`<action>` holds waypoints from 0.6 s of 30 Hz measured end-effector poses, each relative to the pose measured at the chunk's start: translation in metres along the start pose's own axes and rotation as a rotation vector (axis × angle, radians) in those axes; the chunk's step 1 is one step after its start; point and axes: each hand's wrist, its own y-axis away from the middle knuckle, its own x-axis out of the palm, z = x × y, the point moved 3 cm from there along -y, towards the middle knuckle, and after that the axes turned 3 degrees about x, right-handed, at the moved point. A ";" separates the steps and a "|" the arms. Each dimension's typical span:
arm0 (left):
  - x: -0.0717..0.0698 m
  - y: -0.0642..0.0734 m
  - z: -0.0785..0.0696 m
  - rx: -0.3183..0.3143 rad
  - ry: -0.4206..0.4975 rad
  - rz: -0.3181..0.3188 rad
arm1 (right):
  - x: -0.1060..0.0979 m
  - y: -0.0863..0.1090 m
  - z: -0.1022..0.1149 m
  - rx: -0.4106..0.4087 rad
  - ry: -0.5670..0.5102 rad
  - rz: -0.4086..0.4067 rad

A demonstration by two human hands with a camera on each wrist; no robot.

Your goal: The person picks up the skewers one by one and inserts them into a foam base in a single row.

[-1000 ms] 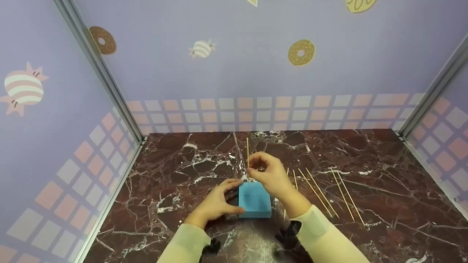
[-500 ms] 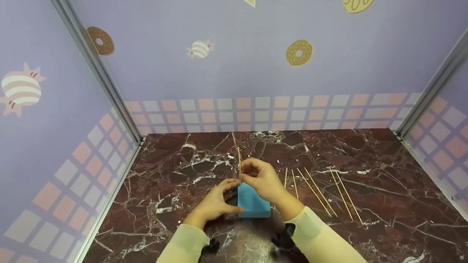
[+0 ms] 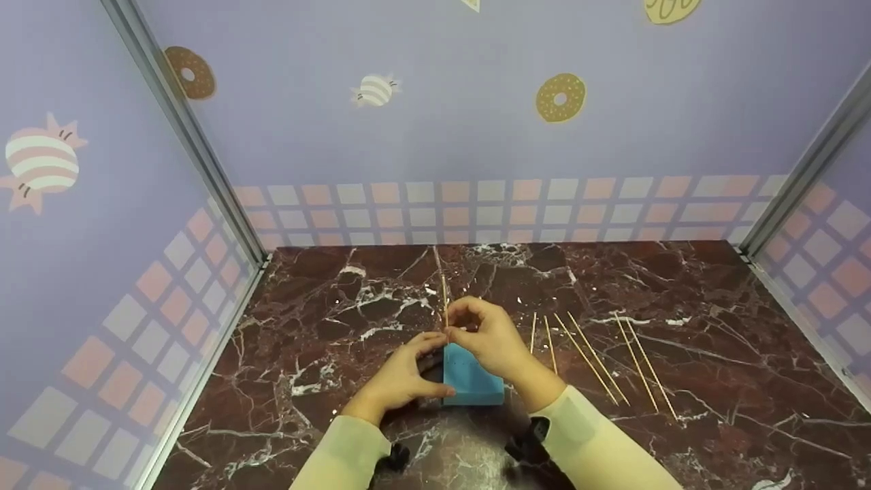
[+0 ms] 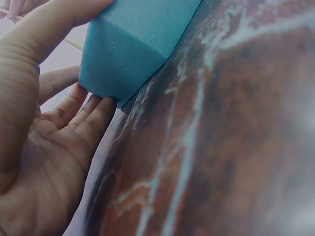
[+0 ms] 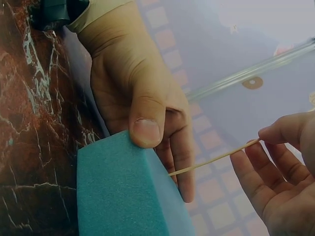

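Observation:
A blue foam block (image 3: 478,381) lies on the table, gripped at its left side by my left hand (image 3: 395,382), thumb at the near edge and fingers at the far edge. In the left wrist view the fingers of that hand press the end of the block (image 4: 125,56). My right hand (image 3: 495,344) pinches a thin wooden stick (image 3: 445,296) above the block's far left corner. In the right wrist view, the lower end of the stick (image 5: 211,160) meets the block's upper face; how deep it sits is hard to tell.
Several thin wooden sticks (image 3: 586,357) lie on the dark marbled table (image 3: 299,327) right of the block. Small pale crumbs are scattered behind the hands. Patterned purple panels (image 3: 449,122) with metal corner posts (image 3: 197,146) stand around the table.
My right hand has moved left and toward the block, bringing the stick from above it down to the far left corner. The left hand keeps its hold on the block.

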 end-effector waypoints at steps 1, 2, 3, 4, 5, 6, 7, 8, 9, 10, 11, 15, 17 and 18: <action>0.000 0.000 0.000 -0.002 0.006 0.001 | 0.000 0.000 -0.001 -0.002 0.007 0.003; 0.000 0.000 0.000 -0.005 0.008 0.002 | 0.000 0.000 -0.001 -0.002 0.015 0.007; 0.000 0.000 0.000 -0.008 0.007 0.002 | 0.000 0.000 -0.002 -0.002 0.021 0.010; 0.000 0.000 0.000 -0.008 0.006 0.004 | 0.001 0.000 -0.003 -0.003 0.024 0.014; 0.000 0.000 0.000 -0.008 0.004 0.005 | 0.001 0.000 -0.003 -0.004 0.026 0.018; 0.000 0.000 0.000 -0.006 0.002 0.006 | 0.001 0.000 -0.003 -0.002 0.027 0.022; 0.000 0.000 0.000 -0.005 0.001 0.007 | 0.001 0.000 -0.003 -0.002 0.028 0.025; 0.000 0.000 0.000 -0.004 -0.002 0.007 | 0.001 0.000 -0.003 -0.003 0.031 0.027; 0.000 0.000 0.000 -0.002 -0.002 0.007 | 0.001 0.000 -0.002 -0.006 0.033 0.028; 0.000 -0.001 0.000 0.001 -0.001 0.009 | 0.001 0.000 -0.002 -0.008 0.035 0.029; 0.000 -0.001 0.001 0.002 -0.001 0.009 | 0.001 0.000 -0.002 -0.008 0.038 0.031; 0.000 -0.001 0.002 -0.005 -0.019 0.004 | 0.001 0.001 -0.002 -0.002 0.048 0.038; 0.000 -0.001 0.002 -0.010 -0.022 0.000 | 0.001 0.001 -0.003 0.000 0.048 0.041; 0.000 -0.001 0.002 -0.011 -0.019 -0.001 | 0.001 0.001 -0.003 0.001 0.047 0.042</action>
